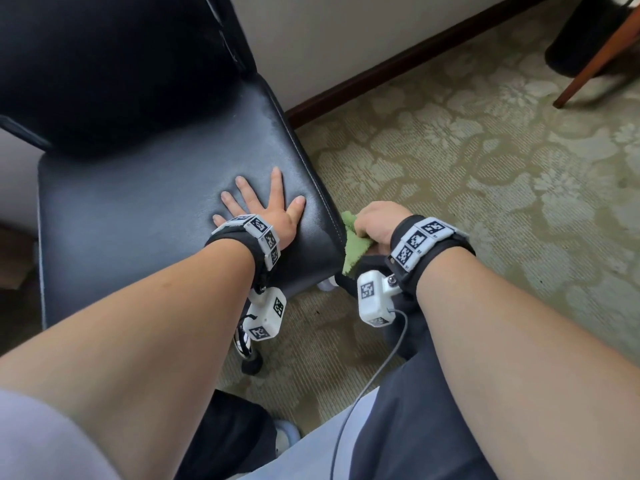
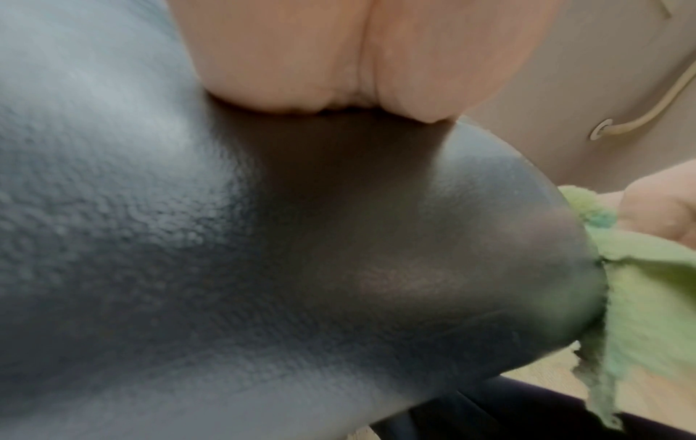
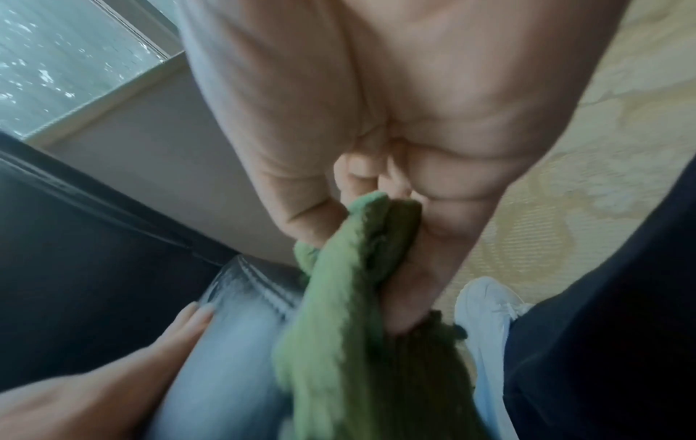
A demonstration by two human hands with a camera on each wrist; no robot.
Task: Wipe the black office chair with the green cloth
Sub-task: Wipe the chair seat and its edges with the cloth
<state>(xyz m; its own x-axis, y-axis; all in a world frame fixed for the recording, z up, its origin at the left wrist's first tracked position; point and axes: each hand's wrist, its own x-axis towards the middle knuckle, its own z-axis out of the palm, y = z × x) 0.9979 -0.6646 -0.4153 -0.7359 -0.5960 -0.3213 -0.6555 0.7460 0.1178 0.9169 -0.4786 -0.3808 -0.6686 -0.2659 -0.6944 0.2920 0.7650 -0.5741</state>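
Note:
The black office chair [image 1: 145,216] fills the left of the head view, its padded seat facing me and its backrest rising behind. My left hand [image 1: 263,206] lies flat on the seat near its right front corner, fingers spread and straight; in the left wrist view its palm [image 2: 339,59] presses the black leather [image 2: 226,268]. My right hand [image 1: 377,223] grips the bunched green cloth [image 1: 353,244] against the seat's right side edge. The right wrist view shows the cloth [image 3: 357,297] clamped between curled fingers, hanging down beside the seat [image 3: 233,342].
Patterned beige carpet [image 1: 485,185] spreads to the right of the chair. A white wall with a dark wooden skirting board [image 1: 398,67] runs behind. A wooden furniture leg [image 1: 588,60] stands at the far right. My dark trouser legs and a light shoe [image 3: 485,321] are below the hands.

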